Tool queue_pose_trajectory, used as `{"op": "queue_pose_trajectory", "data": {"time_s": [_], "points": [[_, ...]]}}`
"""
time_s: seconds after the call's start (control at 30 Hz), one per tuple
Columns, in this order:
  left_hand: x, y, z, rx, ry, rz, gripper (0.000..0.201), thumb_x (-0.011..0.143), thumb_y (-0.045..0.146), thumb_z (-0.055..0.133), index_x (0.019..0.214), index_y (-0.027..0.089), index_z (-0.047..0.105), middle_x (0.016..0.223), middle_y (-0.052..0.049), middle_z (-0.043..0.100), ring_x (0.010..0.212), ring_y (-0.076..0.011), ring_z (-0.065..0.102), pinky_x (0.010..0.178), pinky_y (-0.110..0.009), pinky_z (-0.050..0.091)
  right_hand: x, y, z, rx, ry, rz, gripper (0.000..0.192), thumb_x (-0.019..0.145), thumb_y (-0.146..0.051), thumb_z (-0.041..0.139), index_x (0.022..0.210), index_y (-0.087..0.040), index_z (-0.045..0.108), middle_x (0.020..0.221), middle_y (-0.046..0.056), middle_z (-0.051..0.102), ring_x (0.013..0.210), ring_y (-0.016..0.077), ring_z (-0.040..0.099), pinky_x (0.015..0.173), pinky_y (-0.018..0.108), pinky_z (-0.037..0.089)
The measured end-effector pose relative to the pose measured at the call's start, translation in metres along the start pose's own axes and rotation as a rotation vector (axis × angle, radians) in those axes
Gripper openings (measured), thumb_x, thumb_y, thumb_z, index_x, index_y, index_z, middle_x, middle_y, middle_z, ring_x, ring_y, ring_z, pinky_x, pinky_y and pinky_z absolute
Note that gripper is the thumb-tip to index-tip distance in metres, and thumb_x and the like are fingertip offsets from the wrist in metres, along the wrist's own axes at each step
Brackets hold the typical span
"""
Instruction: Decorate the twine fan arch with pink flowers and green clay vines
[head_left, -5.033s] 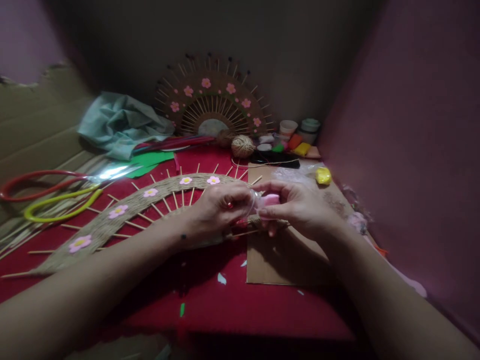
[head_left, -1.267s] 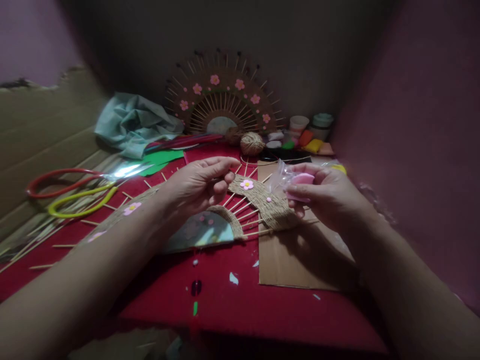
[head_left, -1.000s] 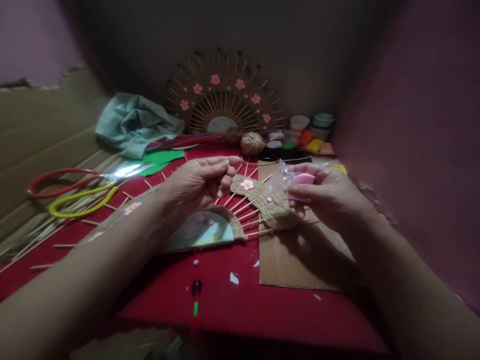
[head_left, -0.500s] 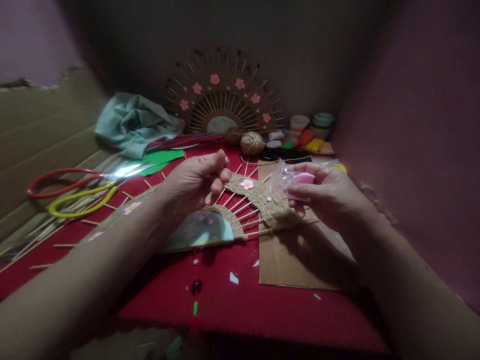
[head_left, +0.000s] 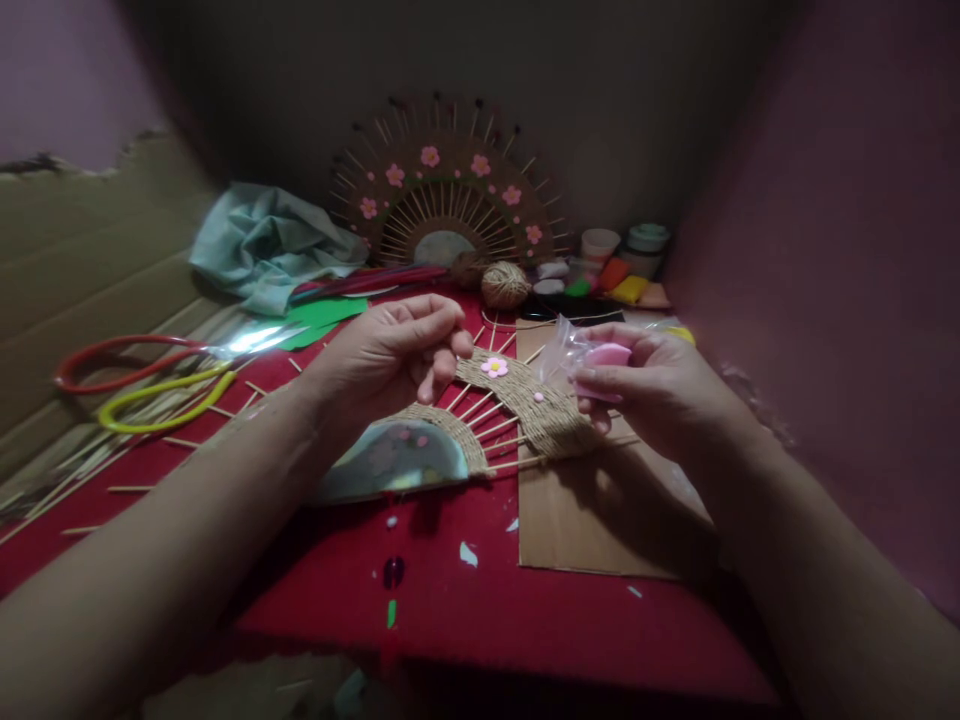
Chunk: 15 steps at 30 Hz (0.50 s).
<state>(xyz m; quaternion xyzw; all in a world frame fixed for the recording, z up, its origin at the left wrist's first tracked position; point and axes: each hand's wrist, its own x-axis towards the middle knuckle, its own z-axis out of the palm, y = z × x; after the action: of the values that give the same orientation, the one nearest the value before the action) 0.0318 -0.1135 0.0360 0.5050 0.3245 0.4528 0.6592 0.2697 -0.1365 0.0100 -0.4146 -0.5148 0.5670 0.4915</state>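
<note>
A half-round fan of sticks wound with jute twine lies on the red cloth in front of me, with a pink flower stuck on its band. My left hand hovers over its left part, fingertips pinched together; whether a tiny bit is between them I cannot tell. My right hand is to the right of the fan and holds a lump of pink clay in a clear plastic bag.
A finished fan leans on the back wall. Before it lie a twine ball, clay packs and small tubs. A teal cloth, green paper, red and yellow hoops and loose sticks sit left. Brown cardboard lies under my right hand.
Five seconds ago both hands met at the pink clay over the fan. Since then they parted, and my left hand's pinched fingers rose slightly; my right hand kept still.
</note>
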Motion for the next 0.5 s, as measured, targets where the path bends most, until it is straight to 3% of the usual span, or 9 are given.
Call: {"op": "queue_pose_trajectory", "data": {"time_s": [0.13, 0.23, 0.37, 0.5], "points": [[0.0, 0.002, 0.0, 0.07, -0.029, 0.006, 0.022, 0.091, 0.015, 0.048, 0.078, 0.011, 0.066, 0.065, -0.009, 0.069, 0.034, -0.0097, 0.056, 0.028, -0.015, 0.041, 0.0, 0.001, 0.0, 0.005, -0.002, -0.007, 0.031, 0.062, -0.017, 0.077, 0.089, -0.018, 0.062, 0.052, -0.003, 0.058, 0.046, 0.0118, 0.055, 0.037, 0.021, 0.043], [-0.001, 0.001, 0.0, 0.149, -0.044, 0.012, 0.019, 0.086, 0.019, 0.056, 0.07, 0.013, 0.065, 0.053, -0.005, 0.064, 0.03, -0.0114, 0.053, 0.026, -0.016, 0.039, 0.0, 0.001, -0.001, -0.008, -0.002, -0.011, 0.032, 0.062, -0.018, 0.077, 0.09, -0.019, 0.062, 0.053, -0.003, 0.058, 0.047, 0.012, 0.055, 0.037, 0.022, 0.043], [-0.003, 0.001, 0.001, 0.22, 0.022, 0.061, 0.016, 0.079, 0.015, 0.062, 0.064, 0.013, 0.066, 0.044, -0.001, 0.055, 0.028, -0.0081, 0.047, 0.028, -0.015, 0.036, 0.0, 0.002, -0.003, -0.02, 0.003, -0.013, 0.032, 0.062, -0.019, 0.077, 0.091, -0.019, 0.063, 0.053, -0.003, 0.058, 0.047, 0.0126, 0.056, 0.037, 0.022, 0.043], [-0.009, 0.011, 0.003, 0.278, -0.047, 0.09, 0.015, 0.078, 0.008, 0.058, 0.084, 0.011, 0.072, 0.066, -0.008, 0.067, 0.047, -0.0153, 0.063, 0.042, -0.022, 0.051, -0.001, 0.003, -0.003, -0.014, -0.004, -0.02, 0.032, 0.063, -0.018, 0.077, 0.091, -0.019, 0.062, 0.054, -0.003, 0.059, 0.046, 0.0119, 0.056, 0.038, 0.022, 0.043]]}}
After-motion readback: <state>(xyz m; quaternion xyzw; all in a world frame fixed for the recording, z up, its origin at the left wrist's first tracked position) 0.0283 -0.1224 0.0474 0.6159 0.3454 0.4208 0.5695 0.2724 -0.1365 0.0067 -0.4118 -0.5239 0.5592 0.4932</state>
